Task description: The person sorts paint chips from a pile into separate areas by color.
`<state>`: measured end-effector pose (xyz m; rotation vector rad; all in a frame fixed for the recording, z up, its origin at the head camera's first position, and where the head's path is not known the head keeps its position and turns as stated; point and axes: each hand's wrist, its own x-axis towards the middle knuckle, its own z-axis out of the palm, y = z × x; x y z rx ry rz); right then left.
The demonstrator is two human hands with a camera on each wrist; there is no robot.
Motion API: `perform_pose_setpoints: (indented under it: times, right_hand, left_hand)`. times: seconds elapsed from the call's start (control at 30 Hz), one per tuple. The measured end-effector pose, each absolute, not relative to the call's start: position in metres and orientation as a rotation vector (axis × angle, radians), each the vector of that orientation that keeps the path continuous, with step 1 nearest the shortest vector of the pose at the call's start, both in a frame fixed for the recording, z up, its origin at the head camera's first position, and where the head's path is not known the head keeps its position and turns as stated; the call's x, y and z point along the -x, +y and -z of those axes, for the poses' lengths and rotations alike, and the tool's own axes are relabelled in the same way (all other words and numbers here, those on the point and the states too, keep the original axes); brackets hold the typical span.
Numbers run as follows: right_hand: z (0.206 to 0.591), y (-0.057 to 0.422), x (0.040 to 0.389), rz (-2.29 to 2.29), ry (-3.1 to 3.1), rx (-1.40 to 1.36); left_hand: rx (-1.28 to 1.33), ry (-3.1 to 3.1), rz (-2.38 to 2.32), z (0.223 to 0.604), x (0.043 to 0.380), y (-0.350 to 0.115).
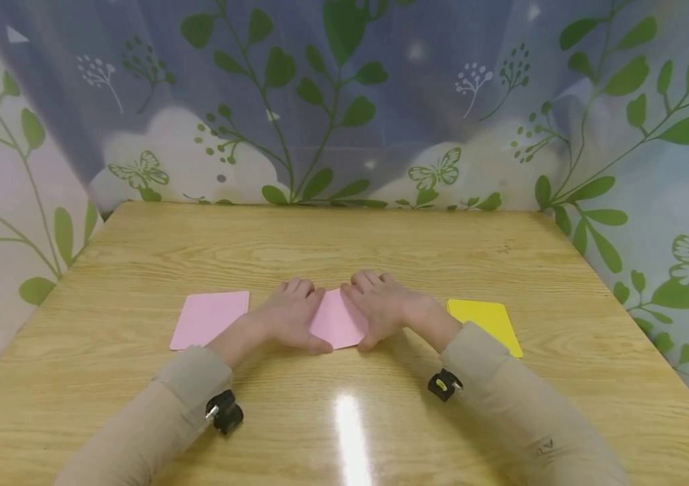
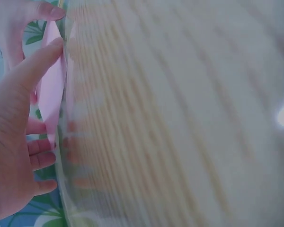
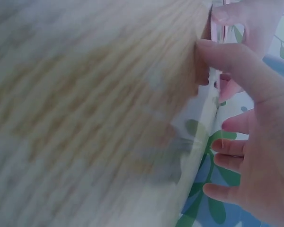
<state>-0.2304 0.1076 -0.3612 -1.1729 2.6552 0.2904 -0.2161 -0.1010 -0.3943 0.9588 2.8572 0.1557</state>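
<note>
A pink paper square (image 1: pixel 338 320) lies at the middle of the wooden table, between the two hands, its sides bent upward. The left hand (image 1: pixel 292 317) holds its left side, thumb at the near corner and fingers at the far edge. Opposite, the right hand (image 1: pixel 383 307) holds the right side, thumb on the near corner and index finger by the far one. In the left wrist view the pink paper (image 2: pixel 52 87) shows nearly edge-on between the thumb and fingers. Both hands cover parts of its sides.
A pile of pink squares (image 1: pixel 210 320) sits left of the left hand. Right of the right wrist lies a pile of yellow squares (image 1: pixel 490 324), partly behind the sleeve. A leaf-patterned curtain (image 1: pixel 344 101) hangs beyond the table's (image 1: pixel 320 236) far edge and on both sides.
</note>
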Motion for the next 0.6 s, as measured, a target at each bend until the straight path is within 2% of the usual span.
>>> perform_pose_setpoints:
  times: [0.2, 0.6]
  right_hand:
    - [0.363, 0.113, 0.234, -0.112, 2.701, 1.207]
    - [0.366, 0.101, 0.238, -0.105, 2.806, 1.337]
  left_hand:
    - [-0.916, 2.895, -0.12, 0.394, 0.214, -0.104]
    - [-0.94, 3.072, 0.046, 0.389, 0.214, -0.124]
